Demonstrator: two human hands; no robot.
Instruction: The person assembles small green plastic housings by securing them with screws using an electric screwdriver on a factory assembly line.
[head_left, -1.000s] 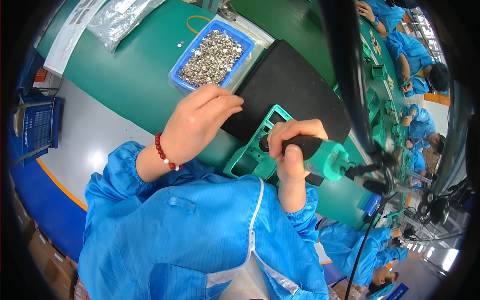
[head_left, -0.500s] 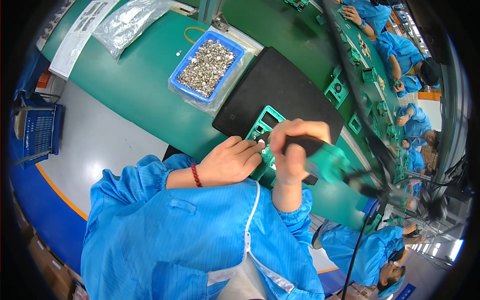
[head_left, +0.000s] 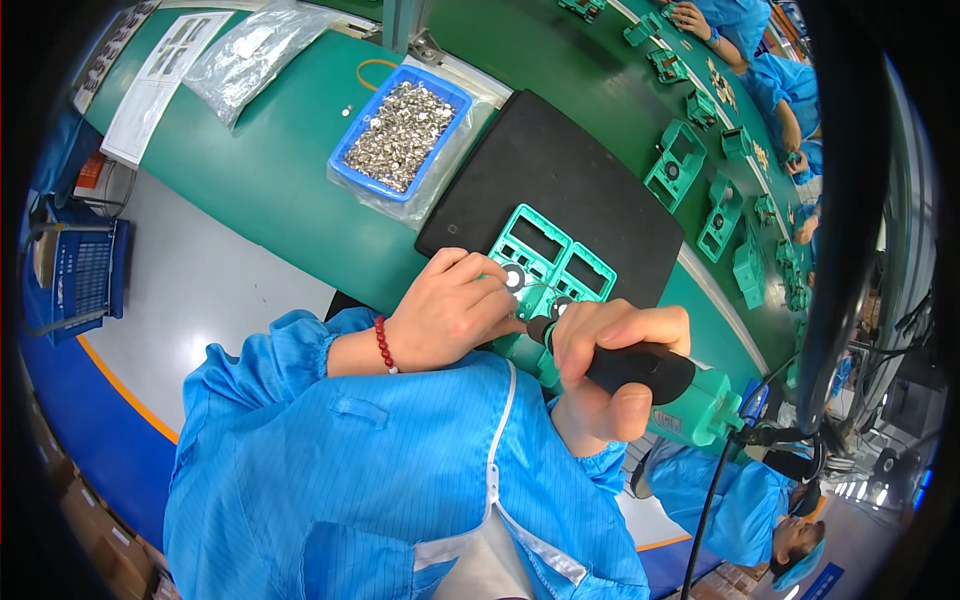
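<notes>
Your bench [head_left: 240,190]: smooth green top. Far left, printed sheet [head_left: 140,115]; beside it, clear plastic bag [head_left: 260,65]. Further right, clear sheeting [head_left: 428,195] under blue tray [head_left: 372,187]; orange loop [head_left: 362,72] near. Ahead of you, black mat [head_left: 600,170]; teal housing [head_left: 557,265] partly over it.

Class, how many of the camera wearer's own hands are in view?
2: the left hand at the green casing, the right hand gripping the green-and-black driver.
</notes>
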